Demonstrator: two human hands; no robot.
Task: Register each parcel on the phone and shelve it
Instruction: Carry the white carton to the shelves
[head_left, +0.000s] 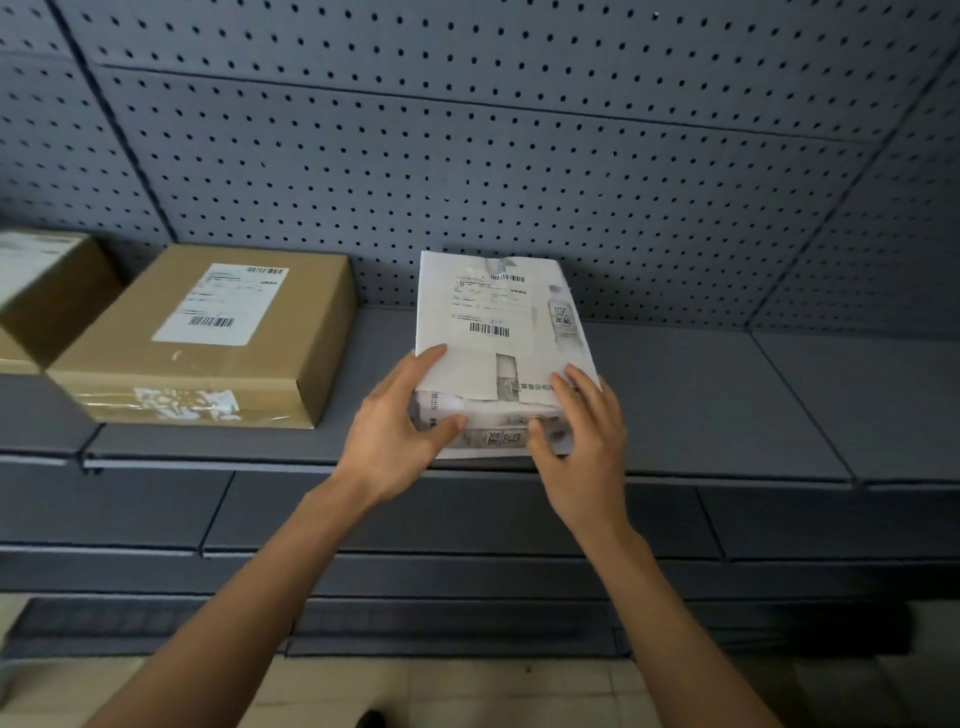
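A white paper-wrapped parcel (498, 322) with a barcode label lies flat on the grey shelf (701, 405), its near end at the shelf's front edge. My left hand (400, 426) grips its near left corner, thumb on the front face and fingers on top. At the near right corner my right hand (582, 431) holds it the same way. No phone is in view.
A brown cardboard box (208, 338) with a shipping label sits on the same shelf to the left. Another brown box (47, 291) is at the far left edge. A perforated grey back panel (519, 156) rises behind. Lower shelves (467, 519) and a tiled floor (467, 691) lie below.
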